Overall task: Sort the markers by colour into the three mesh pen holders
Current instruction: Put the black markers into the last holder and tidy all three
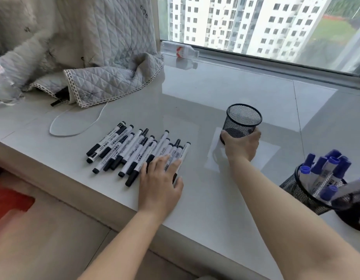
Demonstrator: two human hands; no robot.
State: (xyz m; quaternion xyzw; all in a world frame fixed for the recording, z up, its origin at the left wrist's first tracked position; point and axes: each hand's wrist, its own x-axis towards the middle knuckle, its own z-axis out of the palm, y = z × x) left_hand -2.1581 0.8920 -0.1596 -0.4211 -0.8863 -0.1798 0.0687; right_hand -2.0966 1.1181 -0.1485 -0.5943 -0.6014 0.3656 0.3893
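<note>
Several black-capped white markers (132,150) lie side by side on the pale windowsill counter (195,91). My left hand (161,178) rests flat on the right end of that row, fingers spread over a few markers. An empty black mesh pen holder (242,122) stands upright to the right, with my right hand (242,146) wrapped around its base. At the right edge a second mesh holder (304,190) is packed with blue-capped markers (324,168). A third dark holder (354,217) is partly cut off beside it.
A quilted grey cloth (84,57) is heaped at the back left, with a white cable (74,126) looping out from it. A plastic bottle (181,50) lies by the window frame. The counter's front edge runs diagonally below my left forearm.
</note>
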